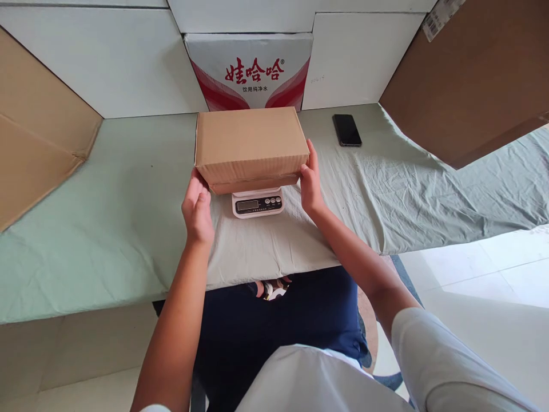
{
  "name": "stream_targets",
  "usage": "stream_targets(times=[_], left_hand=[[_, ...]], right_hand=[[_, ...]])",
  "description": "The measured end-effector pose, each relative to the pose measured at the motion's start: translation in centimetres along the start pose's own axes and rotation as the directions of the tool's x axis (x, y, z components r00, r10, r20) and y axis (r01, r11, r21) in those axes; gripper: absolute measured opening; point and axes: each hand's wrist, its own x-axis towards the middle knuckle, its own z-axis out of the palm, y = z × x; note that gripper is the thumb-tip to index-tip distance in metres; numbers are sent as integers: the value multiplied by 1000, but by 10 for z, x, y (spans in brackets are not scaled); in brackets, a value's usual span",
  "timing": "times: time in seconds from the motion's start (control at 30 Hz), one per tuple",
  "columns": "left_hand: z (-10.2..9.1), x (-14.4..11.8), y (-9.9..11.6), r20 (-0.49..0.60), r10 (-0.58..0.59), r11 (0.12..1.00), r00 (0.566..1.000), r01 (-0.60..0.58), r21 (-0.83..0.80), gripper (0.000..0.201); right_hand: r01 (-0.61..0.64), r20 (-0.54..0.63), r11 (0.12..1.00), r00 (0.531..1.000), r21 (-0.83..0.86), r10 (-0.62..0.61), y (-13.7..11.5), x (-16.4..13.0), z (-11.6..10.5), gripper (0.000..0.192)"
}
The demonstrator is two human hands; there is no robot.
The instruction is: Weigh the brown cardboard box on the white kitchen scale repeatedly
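Note:
A closed brown cardboard box (253, 137) sits on or just above a small white kitchen scale (258, 204); I cannot tell whether the two touch. The box hides the scale's platform, while its dark display and round buttons show in front. At the box's left front corner is my left hand (198, 209), its fingers against the side and bottom edge. My right hand (310, 180) grips the right front corner, fingers along the side and thumb at the front. Between them the two hands hold the box.
A black phone (347, 130) lies right of the box on the green cloth (141, 189). Behind stands a white and red carton (253, 68) with Chinese lettering, among white panels. Large brown cardboard pieces rise at left (38, 131) and right (476, 80). The cloth's front edge overhangs my lap.

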Motion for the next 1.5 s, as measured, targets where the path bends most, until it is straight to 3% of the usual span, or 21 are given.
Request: stream_targets(times=[0.2,0.37,0.97,1.27,1.5], left_hand=[[-5,1,-4,-28,11,1000,1000,-11,-1,91],[-6,0,-4,-56,-6,1000,998,5,-11,89],[-6,1,-5,-60,-35,999,998,35,-14,95],[-9,2,-8,-41,-18,998,999,21,59,97],[-4,1,-5,-39,-6,1000,999,5,-20,101]], right_hand=[[57,-42,998,997,-24,-58,7,4,-8,92],[26,-61,1000,998,-1,-26,8,5,-12,87],[-33,-58,999,998,15,34,12,7,-12,89],[-43,-70,999,997,-13,42,10,5,-9,86],[-57,-60,998,997,-21,56,12,6,-10,77]])
